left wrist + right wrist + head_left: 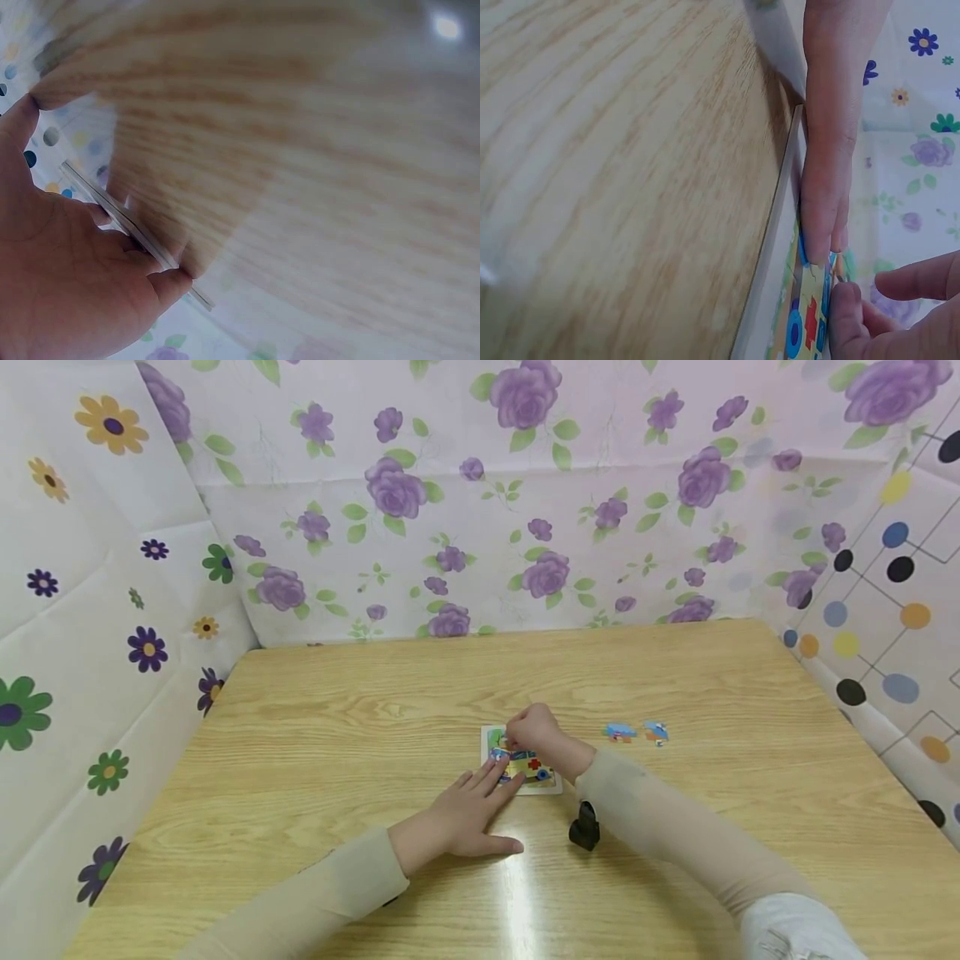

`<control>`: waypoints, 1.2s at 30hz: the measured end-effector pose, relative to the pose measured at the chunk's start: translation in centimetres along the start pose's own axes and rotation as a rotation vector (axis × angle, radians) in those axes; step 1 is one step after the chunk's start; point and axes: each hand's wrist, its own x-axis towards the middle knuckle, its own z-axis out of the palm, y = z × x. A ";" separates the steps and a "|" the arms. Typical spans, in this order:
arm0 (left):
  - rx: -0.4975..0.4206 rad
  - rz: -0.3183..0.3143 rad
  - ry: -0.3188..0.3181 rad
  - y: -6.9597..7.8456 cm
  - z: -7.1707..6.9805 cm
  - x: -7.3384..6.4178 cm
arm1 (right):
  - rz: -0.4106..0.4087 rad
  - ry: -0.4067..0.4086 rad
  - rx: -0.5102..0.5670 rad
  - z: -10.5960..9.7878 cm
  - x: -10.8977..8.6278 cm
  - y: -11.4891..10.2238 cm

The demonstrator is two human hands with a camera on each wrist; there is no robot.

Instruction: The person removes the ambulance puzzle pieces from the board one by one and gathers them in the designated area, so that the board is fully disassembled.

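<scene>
A small jigsaw puzzle (553, 789) with a white border lies on the table, its picture a yellow vehicle with a red cross and a blue wheel. My left hand (471, 814) is spread over its lower left, straight fingertips resting on the picture and the thumb out on the wood. My right hand (536, 728) bends over the puzzle's upper part, fingers curled, and seems to pinch a small puzzle piece (839, 267). Only a thin orange sliver of that piece shows beside the fingertips in the right wrist view; the fingers hide the rest.
Two loose puzzle pieces, a blue and orange one (620, 732) and another blue one (657, 732), lie right of the puzzle. A black device (585, 827) sits under my right wrist. Flower-patterned cloth (450, 560) stands behind the wooden table (337, 710).
</scene>
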 end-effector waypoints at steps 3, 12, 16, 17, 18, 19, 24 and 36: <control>0.002 -0.005 -0.003 0.0 0.0 0.0 | 0.004 -0.002 -0.010 0.0 0.0 -0.1; 0.003 0.003 -0.001 -0.1 0.2 0.2 | -0.055 -0.006 -0.082 -0.1 0.6 0.3; 0.003 0.010 0.002 -0.4 0.5 0.4 | -0.072 -0.014 -0.076 -0.1 0.9 0.5; 0.005 0.011 0.008 -0.4 0.6 0.4 | -0.074 -0.016 -0.071 -0.1 0.9 0.5; 0.010 0.014 0.012 -0.5 0.8 0.5 | -0.066 -0.015 -0.066 -0.1 0.9 0.5; 0.017 0.016 0.017 -0.6 0.9 0.5 | -0.066 -0.015 -0.061 -0.1 0.9 0.5; 0.027 0.015 0.023 -0.5 1.0 0.6 | -0.073 -0.035 -0.032 -0.5 0.7 0.4; 0.013 -0.009 0.005 -0.1 0.2 0.2 | -0.120 -0.069 -0.038 -2.7 0.5 -0.3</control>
